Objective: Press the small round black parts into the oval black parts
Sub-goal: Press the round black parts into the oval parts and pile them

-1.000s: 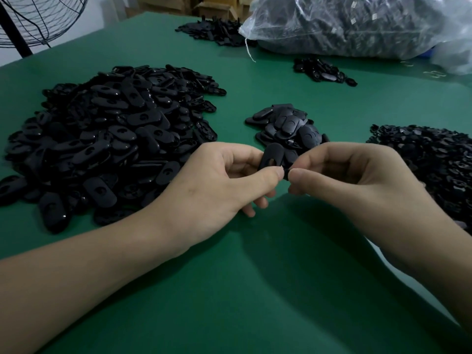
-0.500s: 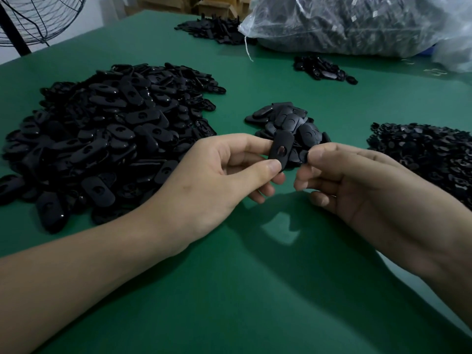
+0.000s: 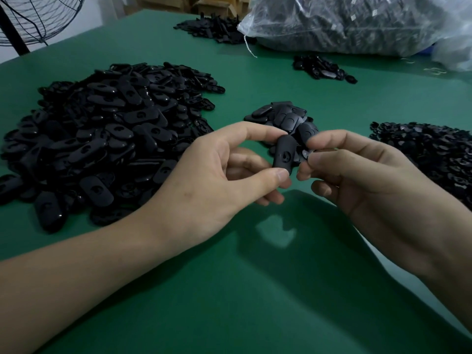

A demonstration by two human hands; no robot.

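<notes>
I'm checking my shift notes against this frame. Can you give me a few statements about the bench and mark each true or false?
1. The left hand pinches an oval black part between thumb and index finger. True.
2. The largest pile of oval parts lies on the person's right. False: it lies on the left. The pile on the right holds smaller parts.
3. A clear plastic bag full of dark parts sits at the table's far side. True.
4. The right hand lies flat on the green table. False: it is raised, fingers curled, beside the oval black part.
</notes>
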